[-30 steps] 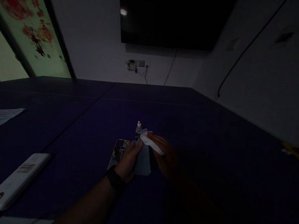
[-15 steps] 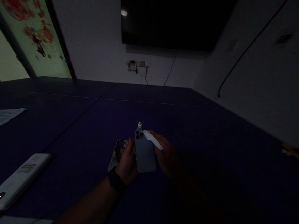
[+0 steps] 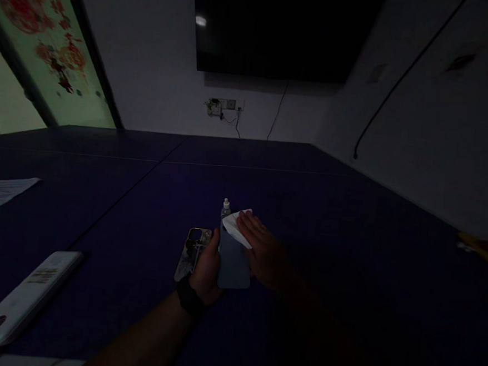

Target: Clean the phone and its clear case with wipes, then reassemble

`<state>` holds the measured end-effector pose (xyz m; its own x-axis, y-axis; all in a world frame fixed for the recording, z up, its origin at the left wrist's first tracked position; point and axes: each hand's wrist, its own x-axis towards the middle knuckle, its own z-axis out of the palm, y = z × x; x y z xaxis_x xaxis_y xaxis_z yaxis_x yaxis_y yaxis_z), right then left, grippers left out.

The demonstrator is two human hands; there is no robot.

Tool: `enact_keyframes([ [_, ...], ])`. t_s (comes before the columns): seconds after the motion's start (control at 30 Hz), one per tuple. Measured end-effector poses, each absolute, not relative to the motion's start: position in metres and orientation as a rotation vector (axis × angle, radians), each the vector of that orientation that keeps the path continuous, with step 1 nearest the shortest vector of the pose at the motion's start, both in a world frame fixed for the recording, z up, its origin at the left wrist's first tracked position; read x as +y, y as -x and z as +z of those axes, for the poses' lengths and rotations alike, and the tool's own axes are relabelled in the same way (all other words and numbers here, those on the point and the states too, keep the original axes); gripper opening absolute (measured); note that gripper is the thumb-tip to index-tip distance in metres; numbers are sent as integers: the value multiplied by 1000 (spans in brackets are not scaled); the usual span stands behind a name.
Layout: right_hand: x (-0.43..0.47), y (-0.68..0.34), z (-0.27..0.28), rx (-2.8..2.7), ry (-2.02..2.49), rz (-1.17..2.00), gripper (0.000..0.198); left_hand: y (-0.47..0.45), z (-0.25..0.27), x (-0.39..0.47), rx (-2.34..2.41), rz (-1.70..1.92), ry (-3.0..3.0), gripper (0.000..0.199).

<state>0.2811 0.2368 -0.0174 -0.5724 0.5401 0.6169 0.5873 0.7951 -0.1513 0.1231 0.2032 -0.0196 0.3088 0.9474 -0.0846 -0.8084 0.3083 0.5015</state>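
Observation:
My left hand (image 3: 208, 269), with a dark watch on its wrist, grips a blue-grey smartphone (image 3: 233, 267) by its left edge, back side up. My right hand (image 3: 265, 251) presses a white wipe (image 3: 236, 227) against the top of the phone's back, fingers laid over it. The wipe covers the camera area. Just beyond the phone's top stands a small clear bottle (image 3: 225, 208) with a white tip. A patterned phone case (image 3: 190, 253) lies on the table to the left, partly behind my left hand.
A white power bank (image 3: 27, 296) with a lit display lies at the left on the dark blue table (image 3: 142, 209). Farther back is a printed sheet (image 3: 3, 194). A yellow item (image 3: 484, 250) sits at the right edge. A large screen (image 3: 288, 33) hangs on the wall.
My right hand has swung the wipe left and flattened it over the phone's cameras, which showed before. The phone has tilted slightly in my left hand.

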Motion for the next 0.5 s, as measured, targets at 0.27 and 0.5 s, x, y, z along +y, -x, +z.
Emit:
enact_keyframes([
  [0.27,240,-292,-12,-2236,795,-35,53,-119,-10,196,419,1115,-350,54],
  [0.5,223,-265,-15,-2312,727,-174,66,-124,-11,194,475,1238,-264,38],
])
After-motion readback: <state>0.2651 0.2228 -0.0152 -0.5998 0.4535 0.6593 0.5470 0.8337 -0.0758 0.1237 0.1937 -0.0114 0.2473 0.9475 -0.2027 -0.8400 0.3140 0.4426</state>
